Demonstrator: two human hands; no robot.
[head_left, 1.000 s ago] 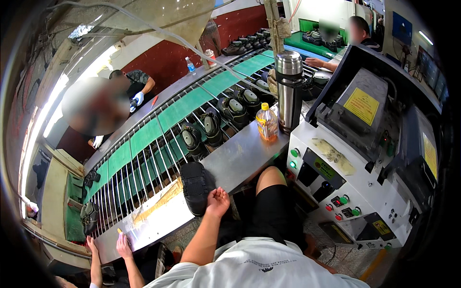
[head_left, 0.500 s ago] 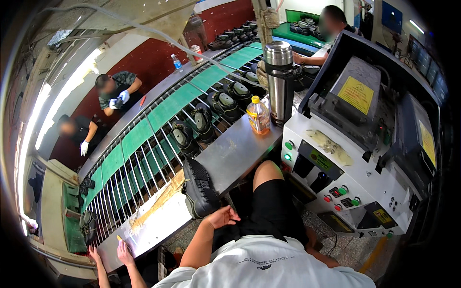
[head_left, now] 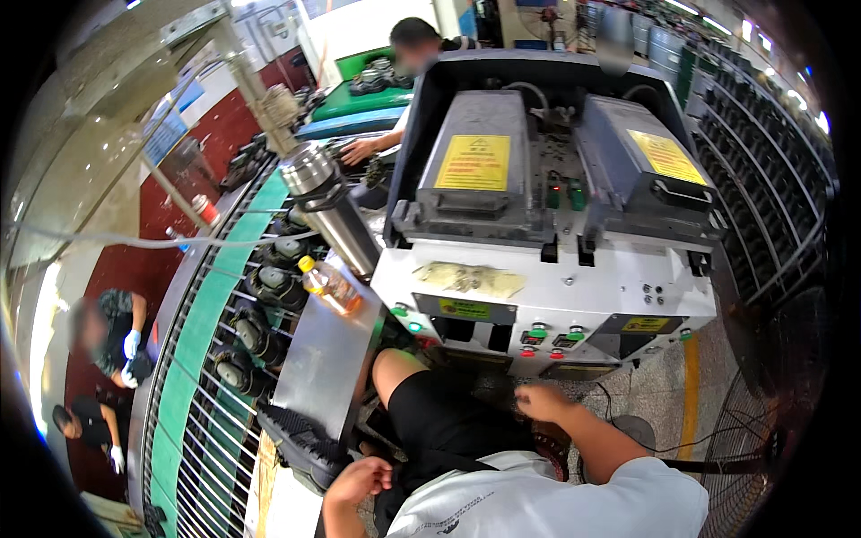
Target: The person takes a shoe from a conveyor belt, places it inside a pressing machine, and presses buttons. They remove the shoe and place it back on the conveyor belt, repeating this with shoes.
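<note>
The dark shoe [head_left: 303, 444] lies on the metal ledge [head_left: 325, 359] at ten o'clock from the nearer left hand [head_left: 360, 480], long axis ten-to-four, those fingers half-curled, seemingly empty; the right hand's [head_left: 542, 402] hold is unclear.

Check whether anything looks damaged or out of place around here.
Two things: the white machine has a stained, ragged yellowish patch above its buttons, unlike the plain white around it. And one dark shoe lies on the metal ledge with its sole showing, near the left hand, apart from the row of shoes.
</note>
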